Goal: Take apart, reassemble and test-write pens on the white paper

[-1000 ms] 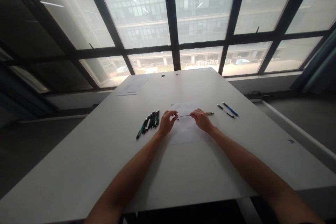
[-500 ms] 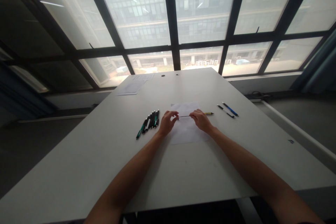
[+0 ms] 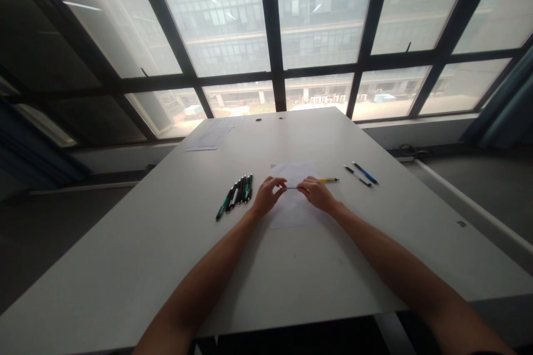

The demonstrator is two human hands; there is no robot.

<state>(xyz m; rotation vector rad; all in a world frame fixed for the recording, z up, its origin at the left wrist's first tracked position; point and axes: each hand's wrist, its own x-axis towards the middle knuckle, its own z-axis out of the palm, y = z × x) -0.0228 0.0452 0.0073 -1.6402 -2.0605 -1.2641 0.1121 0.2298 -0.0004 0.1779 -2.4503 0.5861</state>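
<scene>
Starting left of centre in the frame, there's a slanting bunch of black, green and white pens lying on the smooth white worktop, just beside the left hand. That hand is narrow, thumb and forefinger curled around the near end of the action; I can't tell whether the tips truly pinch.

And here, mid-frame, is the key piece: a thin, dark, straight rod, running level between both sets of fingertips above a flat sheet of white paper. Good technique here, I'd say, means a light grip, both ends in one line, and any push going straight along the rod so it doesn't bow. Working low over that pale sheet should make a dropped part easy to spot.

Over to the right hand, pinching the rod's other end. Just past its knuckles pokes a slim yellow pen; further right lie a thin black-and-pale pen and a blue-and-black pen.
</scene>
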